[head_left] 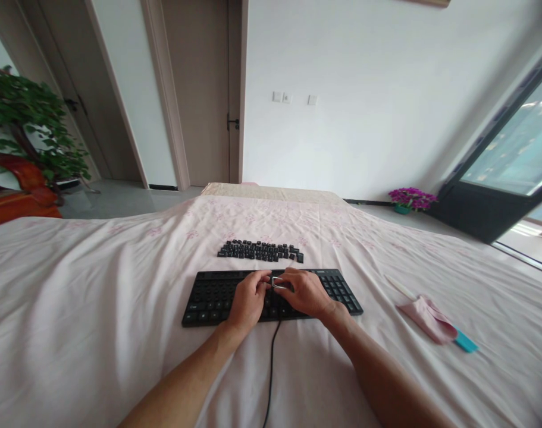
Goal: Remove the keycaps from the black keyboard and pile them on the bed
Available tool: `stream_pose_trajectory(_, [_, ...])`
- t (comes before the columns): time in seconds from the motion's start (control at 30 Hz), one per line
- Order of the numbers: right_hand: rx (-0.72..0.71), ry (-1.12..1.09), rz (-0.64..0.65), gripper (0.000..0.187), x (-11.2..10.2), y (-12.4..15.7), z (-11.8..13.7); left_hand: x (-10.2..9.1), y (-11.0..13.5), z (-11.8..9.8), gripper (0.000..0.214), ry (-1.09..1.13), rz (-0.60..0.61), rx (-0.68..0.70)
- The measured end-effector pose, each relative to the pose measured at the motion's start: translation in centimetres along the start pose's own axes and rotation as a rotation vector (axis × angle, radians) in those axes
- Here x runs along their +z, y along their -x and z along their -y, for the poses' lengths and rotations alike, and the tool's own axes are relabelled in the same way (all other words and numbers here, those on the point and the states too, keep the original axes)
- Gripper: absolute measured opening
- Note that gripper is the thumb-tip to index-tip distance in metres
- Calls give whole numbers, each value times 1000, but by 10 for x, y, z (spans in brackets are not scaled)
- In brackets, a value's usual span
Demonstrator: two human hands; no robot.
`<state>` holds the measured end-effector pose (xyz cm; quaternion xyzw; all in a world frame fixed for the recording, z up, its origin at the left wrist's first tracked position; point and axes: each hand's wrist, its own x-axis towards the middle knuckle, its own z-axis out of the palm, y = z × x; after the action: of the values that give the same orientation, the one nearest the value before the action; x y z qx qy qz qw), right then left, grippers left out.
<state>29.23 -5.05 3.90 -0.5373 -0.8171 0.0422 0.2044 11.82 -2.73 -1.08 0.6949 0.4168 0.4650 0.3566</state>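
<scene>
A black keyboard (208, 294) lies on the pink sheet in front of me, its cable (271, 368) running toward me. My left hand (247, 300) rests on the keyboard's middle, fingers curled and pinching near the keys. My right hand (305, 291) sits just right of it, closed on a small wire keycap puller (278, 282) held over the keys. Several loose black keycaps (259, 250) lie in rows on the sheet just beyond the keyboard.
A pink cloth (426, 319) and a teal object (466, 341) lie on the sheet at the right. A leafy plant (30, 119) stands at the left, purple flowers (411, 198) on the floor by the glass door (507, 166) at the right.
</scene>
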Motion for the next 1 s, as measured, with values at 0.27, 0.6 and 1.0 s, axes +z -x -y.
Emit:
stream_pose_trajectory(0.27, [-14, -65, 93, 9, 0, 1, 2, 0, 0, 0, 34, -52, -12, 16])
stream_pose_trajectory(0.6, [361, 4, -111, 19, 2, -28, -35, 4, -1, 5, 34, -18, -7, 22])
stream_pose_trajectory(1.0, [469, 221, 59, 19, 17, -68, -60, 1, 1, -1, 35, -80, 16, 56])
